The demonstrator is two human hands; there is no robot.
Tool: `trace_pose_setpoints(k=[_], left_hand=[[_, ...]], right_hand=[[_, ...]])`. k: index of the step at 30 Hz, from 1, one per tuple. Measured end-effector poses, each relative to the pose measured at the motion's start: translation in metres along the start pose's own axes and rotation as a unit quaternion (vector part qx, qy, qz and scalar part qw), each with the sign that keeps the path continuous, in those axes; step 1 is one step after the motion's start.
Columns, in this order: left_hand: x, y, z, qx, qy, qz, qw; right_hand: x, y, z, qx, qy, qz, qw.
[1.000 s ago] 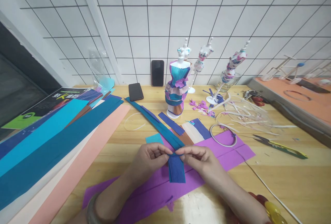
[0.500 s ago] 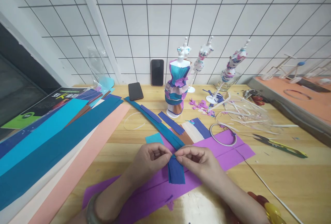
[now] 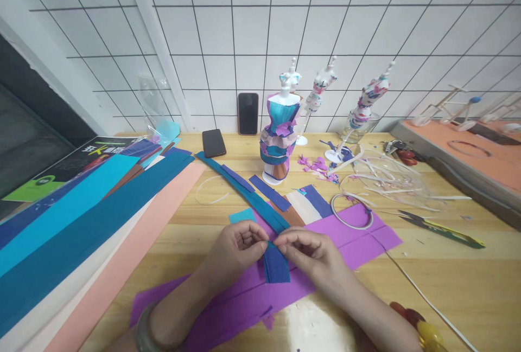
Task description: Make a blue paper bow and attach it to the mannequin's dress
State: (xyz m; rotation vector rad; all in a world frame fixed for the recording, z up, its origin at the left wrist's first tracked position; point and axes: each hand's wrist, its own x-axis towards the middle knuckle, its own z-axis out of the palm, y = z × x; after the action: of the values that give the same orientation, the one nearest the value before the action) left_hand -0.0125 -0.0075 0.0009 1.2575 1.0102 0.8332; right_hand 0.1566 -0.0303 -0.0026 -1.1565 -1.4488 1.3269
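Observation:
A short piece of blue crepe paper (image 3: pixel 277 266) hangs between my hands, pinched at its top edge. My left hand (image 3: pixel 239 249) grips the upper left corner with thumb and forefinger. On the other corner, my right hand (image 3: pixel 311 251) closes in a similar pinch, its fingertips close to the left ones. Beneath lies a purple paper sheet (image 3: pixel 228 308). A long teal paper strip (image 3: pixel 260 205) runs from behind my fingers toward the back left. Past it stands a small mannequin (image 3: pixel 280 135) dressed in teal, purple and brown paper.
Long paper strips (image 3: pixel 93 211) cover the left side. Two phones, one lying phone (image 3: pixel 214 143) and one leaning phone (image 3: pixel 248 113), are at the back. At right are a wire coil (image 3: pixel 350 227), thread snips (image 3: pixel 443 230) and tangled white strips (image 3: pixel 386 176). Two bare mannequins stand behind.
The lower end of the blue crepe paper has shifted slightly up and left between my fingers. Both hands keep their pinch in nearly the same place.

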Motion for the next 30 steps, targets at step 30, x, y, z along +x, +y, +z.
trace_pose_setpoints(k=[30], left_hand=[[0.000,-0.007,0.004,-0.015,0.011,-0.009,1.000]], right_hand=[[0.000,0.004,-0.003,-0.196,0.029,-0.120,0.973]])
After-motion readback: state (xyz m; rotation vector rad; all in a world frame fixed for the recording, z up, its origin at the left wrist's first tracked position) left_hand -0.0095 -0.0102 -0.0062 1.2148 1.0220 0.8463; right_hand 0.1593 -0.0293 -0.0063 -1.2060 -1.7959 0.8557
